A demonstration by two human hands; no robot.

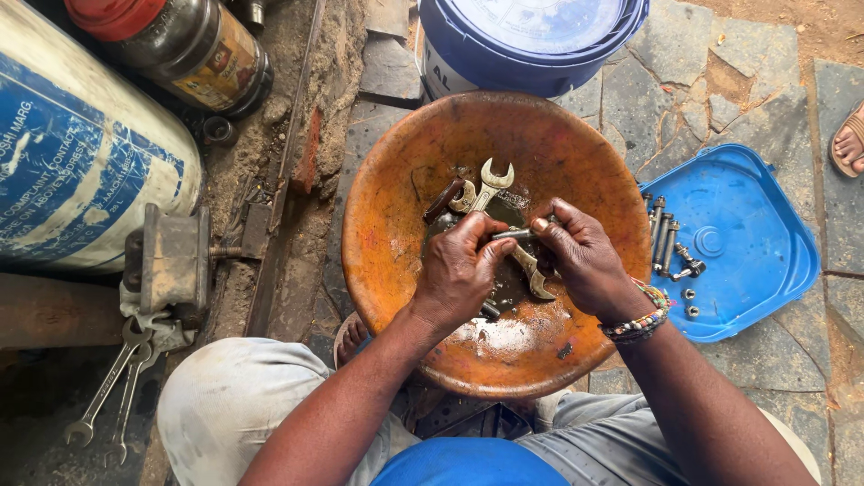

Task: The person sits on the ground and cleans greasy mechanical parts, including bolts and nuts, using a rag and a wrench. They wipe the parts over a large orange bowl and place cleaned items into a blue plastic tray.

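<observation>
A: What's far left?

B: White and blue drum (81, 153) lying on its side, dark jar w/ red lid (193, 40) above it. Below the drum a metal block part (173, 261), and two spanners (112, 387) on the ground just under that.

A: And your left hand?

B: My left hand (461, 270) is over the middle of the orange basin (387, 207), fingers curled in, thumb and forefinger pinched narrow on one end of a small bolt (513, 234). Held level, just above the dark oily liquid (504, 288) in the basin bottom.

A: Other end?

B: My right hand (580, 261) has it, fingertips closed tight on that end, so the bolt sits between both hands. Beaded bracelet (641, 317) on that wrist.

A: What else is in the basin?

B: Open-end spanner (490, 183) lying just past my fingers, jaws pointing away from me, a 2nd one (463, 196) touching it on the left. Another spanner (534, 274) under my hands, half in the oil. Can't tell if my hands touch it.

A: Right of the basin?

B: Blue plastic lid (747, 234) on the stone paving (666, 99), touching the basin rim. Row of bolts (661, 236) along its near-left edge, a few nuts (689, 301) close by. Blue bucket (522, 45) sits at the basin's far side. Someone's sandalled foot (849, 139) at the far right edge.
</observation>
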